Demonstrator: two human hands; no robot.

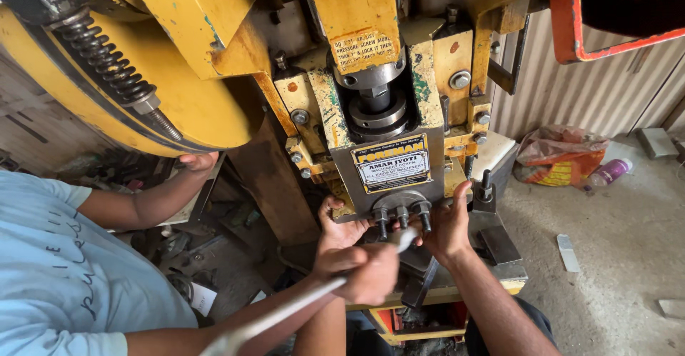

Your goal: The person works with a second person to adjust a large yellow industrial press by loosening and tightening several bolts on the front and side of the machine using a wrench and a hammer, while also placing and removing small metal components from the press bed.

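Diagonally, wrench point(314, 300) head toward press bolts point(402, 217).

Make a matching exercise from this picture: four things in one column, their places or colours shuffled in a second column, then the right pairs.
1. wrench
2. bottle
3. coil spring
4. guard frame

a. top left, on the yellow machine
b. pink, lying on the floor
c. red, top right
d. gripped in a hand below the ram bolts

Pairs: 1-d, 2-b, 3-a, 4-c
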